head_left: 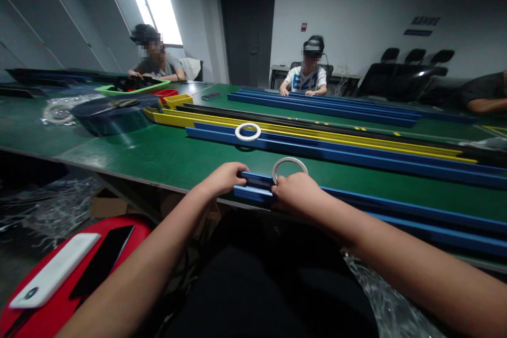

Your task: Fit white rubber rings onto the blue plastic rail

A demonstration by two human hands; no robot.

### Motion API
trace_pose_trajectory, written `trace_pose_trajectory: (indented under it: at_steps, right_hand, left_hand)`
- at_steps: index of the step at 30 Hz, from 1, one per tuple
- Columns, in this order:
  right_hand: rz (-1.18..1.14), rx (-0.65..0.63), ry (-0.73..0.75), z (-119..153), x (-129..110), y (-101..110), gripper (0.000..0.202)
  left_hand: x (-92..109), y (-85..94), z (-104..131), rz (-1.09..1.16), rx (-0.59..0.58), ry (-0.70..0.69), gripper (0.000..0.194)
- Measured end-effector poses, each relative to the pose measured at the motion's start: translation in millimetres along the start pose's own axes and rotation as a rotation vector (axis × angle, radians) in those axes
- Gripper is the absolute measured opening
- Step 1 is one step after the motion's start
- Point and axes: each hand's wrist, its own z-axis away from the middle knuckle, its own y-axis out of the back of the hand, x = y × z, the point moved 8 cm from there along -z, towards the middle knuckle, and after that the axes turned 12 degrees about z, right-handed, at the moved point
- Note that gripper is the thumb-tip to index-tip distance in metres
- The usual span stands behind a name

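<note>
A long blue channel rail (396, 210) lies along the table's near edge, its left end between my hands. My left hand (226, 178) is closed at that end, fingers and thumb against the rail's far side. Further right, my right hand (297, 193) is closed over the rail and holds a narrow white roll of tape (290, 160), which stands up behind the knuckles. My right fingertips are partly hidden. Another white tape roll (248, 132) rests on a second blue rail (340, 154) farther back.
Yellow rails (317, 134) and black rails lie beyond, with more blue rails (325, 108) behind. On the green table (150, 161) sit a big dark coil (114, 116), small bins (178, 100) and a green tray (134, 90). A red stool (130, 274) holds two devices. Several people sit around.
</note>
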Motion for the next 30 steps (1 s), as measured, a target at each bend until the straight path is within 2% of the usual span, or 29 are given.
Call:
trace_pose_trajectory:
  at_steps: [5, 9, 15, 20, 23, 30]
  right_hand:
    - [0.026, -0.1, 0.012, 4, 7, -5, 0.051]
    - [0.057, -0.137, 0.039, 19, 19, -8, 0.067]
    - [0.126, -0.033, 0.059, 51, 40, -5, 0.062]
    - [0.159, -0.035, 0.046, 73, 49, -25, 0.061]
    - [0.184, -0.043, 0.033, 80, 50, -34, 0.06]
    - [0.2, -0.019, 0.026, 83, 54, -38, 0.068]
  left_hand:
    - [18, -4.5, -16, -0.171, -0.202, -0.05, 0.027]
    - [21, -8.5, -21, -0.297, -0.283, -0.05, 0.025]
    - [18, -9.4, -18, -0.273, -0.289, -0.039, 0.021]
    - [17, -8.2, -16, -0.252, -0.287, -0.026, 0.024]
    - [17, -7.9, -16, -0.259, -0.291, -0.036, 0.024]
    - [20, -7.4, -15, -0.311, -0.276, -0.078, 0.022]
